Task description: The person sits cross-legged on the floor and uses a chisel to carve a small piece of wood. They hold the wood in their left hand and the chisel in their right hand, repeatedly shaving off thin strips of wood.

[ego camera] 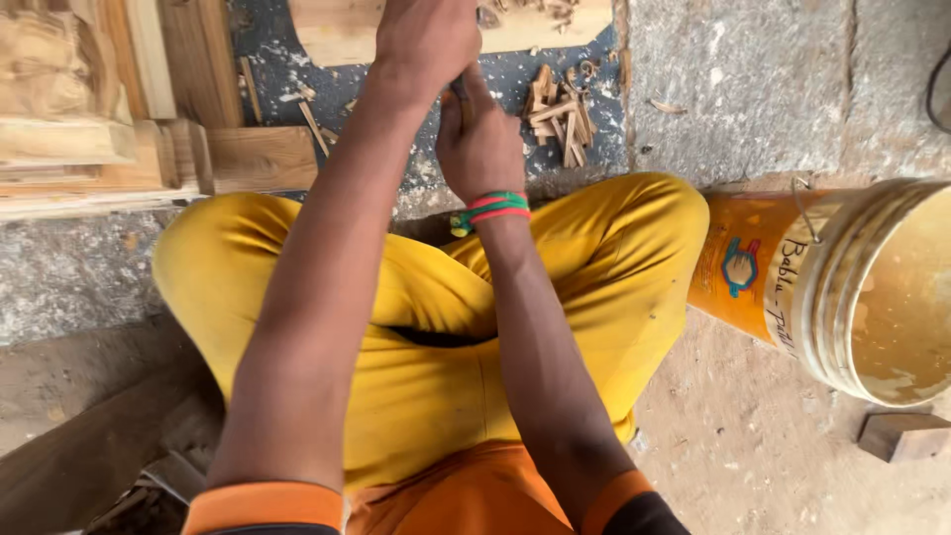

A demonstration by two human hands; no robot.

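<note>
A thin dark tool [462, 99] stands between the two hands, above the knees and over the dark floor patch; only a short piece of it shows, and what kind of tool it is cannot be told. The right hand [481, 139] wraps its fingers [477, 87] closed around it, knuckles up, wrist straight, with green and red bands [492, 208] around the wrist. The left hand [428, 38] sits just beyond and touching the right, fingers curled down tight over the same spot; whether they grip the tool or only the other hand cannot be told. Both forearms run long and nearly straight out from orange cuffs, the left crossing over the left knee, the right over the lap.

The person sits cross-legged in yellow trousers [416, 337]; the knees spread wide and box in the hands from both sides.

Just beyond the hands lies a pale plank [337, 35] with chips on it, its near edge close to the left hand. A heap of chips [560, 114] lies just right of the right hand. To the left, stacked wood blocks [109, 149] crowd the floor up to the left knee. To the right a bucket [842, 287] lies on its side, touching the right knee, with a small wood block [903, 436] near its mouth. Bare stone floor [753, 79] opens beyond the chips at upper right.
</note>
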